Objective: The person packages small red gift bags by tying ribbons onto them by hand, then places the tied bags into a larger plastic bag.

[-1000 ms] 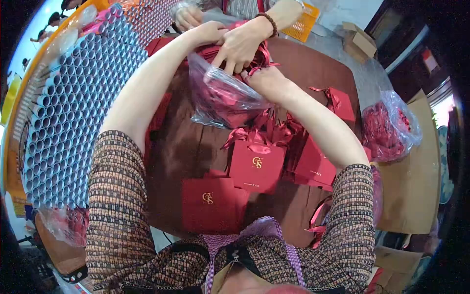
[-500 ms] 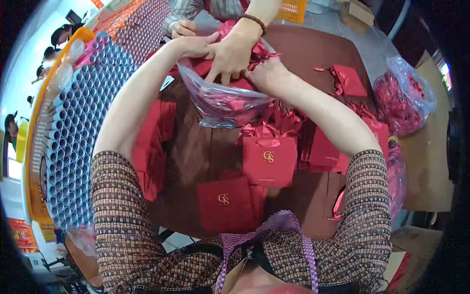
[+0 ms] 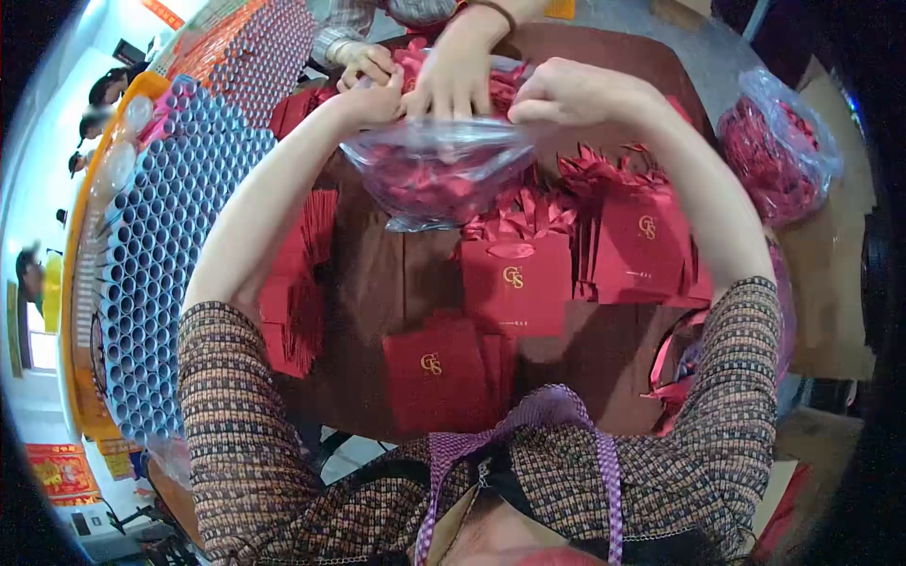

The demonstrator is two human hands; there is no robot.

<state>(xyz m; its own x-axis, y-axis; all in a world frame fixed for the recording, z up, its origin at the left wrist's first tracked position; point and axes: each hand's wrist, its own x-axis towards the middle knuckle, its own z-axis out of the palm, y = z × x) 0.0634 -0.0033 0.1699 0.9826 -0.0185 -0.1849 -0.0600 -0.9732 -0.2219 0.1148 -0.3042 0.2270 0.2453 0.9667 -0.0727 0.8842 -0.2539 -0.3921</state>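
A clear plastic bag (image 3: pixel 401 179) filled with red ribboned paper bags lies at the far middle of the table. My left hand (image 3: pixel 376 102) is closed on the left end of its mouth. At the right end, my right hand (image 3: pixel 564 92) makes a fist around the plastic edge. Between my hands, a co-worker's hand (image 3: pixel 453 85) presses down into the bag's mouth with fingers spread. That person's other hand (image 3: pixel 366 64) is just beyond my left hand. Nearer to me stands a red paper bag (image 3: pixel 517 288) with a gold logo and ribbon handles.
Flat red paper bags (image 3: pixel 436 377) lie near the front edge, with stacks at left (image 3: pixel 297 292) and right (image 3: pixel 642 245). Another filled plastic bag (image 3: pixel 774 151) sits beyond the table's right side. A large orange-rimmed crate of grey tubes (image 3: pixel 170 274) stands at left.
My right hand has drawn up and right out of the ribbons, pulling the plastic edge taut. My left hand has curled its fingers. The co-worker's hand has straightened its fingers over the bag.
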